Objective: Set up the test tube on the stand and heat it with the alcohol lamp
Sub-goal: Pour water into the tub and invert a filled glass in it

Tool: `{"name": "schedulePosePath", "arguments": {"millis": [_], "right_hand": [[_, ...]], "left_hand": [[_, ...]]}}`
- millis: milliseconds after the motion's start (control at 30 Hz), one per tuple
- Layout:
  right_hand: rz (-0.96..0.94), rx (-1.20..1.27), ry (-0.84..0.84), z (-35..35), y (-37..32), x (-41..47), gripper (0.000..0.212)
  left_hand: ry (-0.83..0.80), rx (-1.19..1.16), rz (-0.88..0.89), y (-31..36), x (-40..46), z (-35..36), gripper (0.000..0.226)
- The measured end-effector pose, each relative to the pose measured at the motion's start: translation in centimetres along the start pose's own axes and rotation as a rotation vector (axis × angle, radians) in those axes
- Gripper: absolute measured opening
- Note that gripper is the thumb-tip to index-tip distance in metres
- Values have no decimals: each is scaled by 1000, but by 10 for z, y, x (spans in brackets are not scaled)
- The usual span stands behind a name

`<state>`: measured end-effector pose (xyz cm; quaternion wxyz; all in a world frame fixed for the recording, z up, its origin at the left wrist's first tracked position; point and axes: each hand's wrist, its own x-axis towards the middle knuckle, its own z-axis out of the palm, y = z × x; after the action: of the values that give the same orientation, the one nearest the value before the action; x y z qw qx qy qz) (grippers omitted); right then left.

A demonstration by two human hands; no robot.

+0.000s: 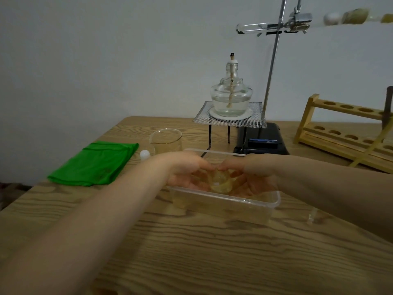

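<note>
Left hand: my left hand [187, 173] is down inside the clear plastic tub [251, 201], fingers curled against a small rounded glass vessel [220, 180].
Right hand: my right hand [253, 177] cups the same vessel from the other side; thumbs nearly meet above it.
Test tube: the test tube [253, 27] lies roughly level in the clamp [297, 21] high on the stand [274, 60], well above the unlit alcohol lamp [231, 96].
Risk, grip: the vessel looks smooth, perhaps wet; I judge it could slip and knock the tub's thin wall.
Risk, lamp: it sits raised on wire gauze [230, 116] over a thin-legged tripod; a bump to the tabletop [191, 252] might tip it, fuel and all.
Risk, reach: lifting my arms carelessly could strike the beaker [167, 140] just beyond the tub.
Materials: glass lamp with a charred wick, metal rod, wooden rack [340, 128], soft folded green cloth [95, 162], wood-grain tabletop.
</note>
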<state>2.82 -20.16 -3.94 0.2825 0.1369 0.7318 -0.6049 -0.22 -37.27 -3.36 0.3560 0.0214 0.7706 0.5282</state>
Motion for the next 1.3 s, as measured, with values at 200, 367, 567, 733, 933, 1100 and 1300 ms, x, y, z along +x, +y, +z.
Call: {"name": "schedulePosePath", "arguments": {"millis": [200,367,567,733,933,1100,1300], "right_hand": [[20,17,-20,0,-2,-6,48],[116,-13,-49,-5,-8,-6,60],[142,-86,-33,-3,-13,1,56],[75,-182,6,-1,-13,3,42],[-70,-320,59,1,-10,5,21],[-157,-324,119,0,-7,10,13],[-204,-374,115,6,-6,5,7]], "left_hand": [[-6,35,13,2,-2,2,24],[7,49,17,3,-2,6,22],[57,42,19,4,-5,10,14],[85,60,28,3,-5,13,29],[130,111,34,2,2,14,38],[159,197,53,0,6,14,38],[182,218,46,3,4,18,33]]}}
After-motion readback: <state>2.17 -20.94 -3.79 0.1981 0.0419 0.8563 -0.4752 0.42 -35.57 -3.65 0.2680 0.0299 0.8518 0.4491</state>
